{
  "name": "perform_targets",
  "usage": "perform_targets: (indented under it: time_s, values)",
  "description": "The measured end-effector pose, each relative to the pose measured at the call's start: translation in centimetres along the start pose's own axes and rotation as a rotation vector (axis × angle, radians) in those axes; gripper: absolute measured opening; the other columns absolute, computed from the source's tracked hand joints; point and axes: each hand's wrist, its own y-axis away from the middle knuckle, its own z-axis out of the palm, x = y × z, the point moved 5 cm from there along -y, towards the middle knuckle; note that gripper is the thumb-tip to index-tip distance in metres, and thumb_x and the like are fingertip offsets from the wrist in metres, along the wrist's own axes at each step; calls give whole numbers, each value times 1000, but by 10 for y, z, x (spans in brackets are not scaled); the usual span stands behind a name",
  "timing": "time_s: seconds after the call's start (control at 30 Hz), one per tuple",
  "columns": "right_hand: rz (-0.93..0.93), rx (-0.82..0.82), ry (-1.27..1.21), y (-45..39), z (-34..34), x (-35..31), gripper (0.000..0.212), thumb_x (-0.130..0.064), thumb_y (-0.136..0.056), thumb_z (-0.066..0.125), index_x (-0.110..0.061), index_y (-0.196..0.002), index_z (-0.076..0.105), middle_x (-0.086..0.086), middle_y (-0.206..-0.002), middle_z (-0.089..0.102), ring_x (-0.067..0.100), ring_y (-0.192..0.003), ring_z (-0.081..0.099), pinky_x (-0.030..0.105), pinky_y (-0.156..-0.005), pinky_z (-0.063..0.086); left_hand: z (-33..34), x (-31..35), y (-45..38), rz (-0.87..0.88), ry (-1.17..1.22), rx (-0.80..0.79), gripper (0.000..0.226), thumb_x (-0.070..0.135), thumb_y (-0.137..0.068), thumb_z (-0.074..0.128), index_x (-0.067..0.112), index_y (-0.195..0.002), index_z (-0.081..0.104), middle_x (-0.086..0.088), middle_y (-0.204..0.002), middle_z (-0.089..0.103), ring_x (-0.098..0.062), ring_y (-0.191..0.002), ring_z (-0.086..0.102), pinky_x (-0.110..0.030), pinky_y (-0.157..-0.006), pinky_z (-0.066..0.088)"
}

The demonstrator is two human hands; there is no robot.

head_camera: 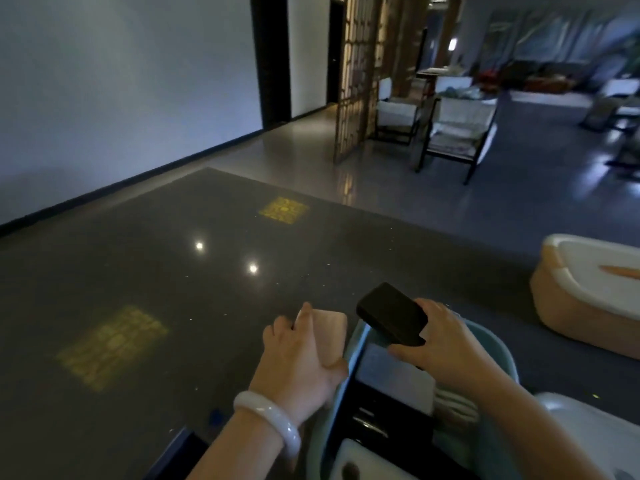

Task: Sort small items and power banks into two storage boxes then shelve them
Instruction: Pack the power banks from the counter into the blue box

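My left hand [298,362] grips a pink power bank [330,336] just left of a pale blue storage box [349,372], above the dark table [173,289]. My right hand [446,344] holds a black power bank [391,313] tilted over the blue box's far rim. Inside the blue box lie a grey power bank [394,372], a black one [388,417] and a white one [367,459], with a white cable [453,400] coiled at the right. An orange storage box [568,306] with a white inside stands at the right and holds an orange item [620,271].
The table bears two yellow patterned patches of light [110,342] and two bright ceiling reflections. Beyond the table's far edge are grey floor, a wooden lattice screen [356,77] and chairs [453,129]. A white wall runs along the left.
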Motion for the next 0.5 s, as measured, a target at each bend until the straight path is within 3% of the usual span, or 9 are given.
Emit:
perform_targets:
  time_s: [0.1, 0.27, 0.4, 0.5]
  values:
    - [42, -33, 30, 7, -6, 22, 65, -47, -63, 81, -40, -114, 41, -26, -100, 45, -7, -89, 47, 10, -66, 35, 14, 11, -8, 68, -37, -45, 104, 64, -72, 65, 35, -150, 1, 10, -114, 21, -11, -117, 21, -23, -88, 28]
    - [98, -143, 84, 12, 3, 40, 88, -46, -69, 79, -23, -141, 35, -8, -134, 45, 7, -119, 42, 22, -101, 33, 24, 16, -14, 96, -78, -120, 103, 56, -73, 66, 33, -150, 1, 4, -128, 25, -14, -120, 23, -26, -93, 31]
    - [80, -189, 56, 23, 17, 41, 94, -50, -65, 79, -25, -144, 35, -12, -135, 45, 5, -123, 42, 24, -106, 34, 23, 18, -13, 143, -124, -89, 100, 55, -76, 63, 30, -151, 0, 4, -125, 23, -9, -108, 18, -23, -87, 27]
    - [56, -184, 53, 36, 29, 42, 96, -53, -64, 79, -29, -144, 31, -15, -133, 42, 2, -120, 38, 18, -104, 31, 22, 16, -11, 145, -131, -96, 100, 58, -77, 61, 32, -150, -1, 4, -127, 23, -5, -105, 14, -23, -87, 28]
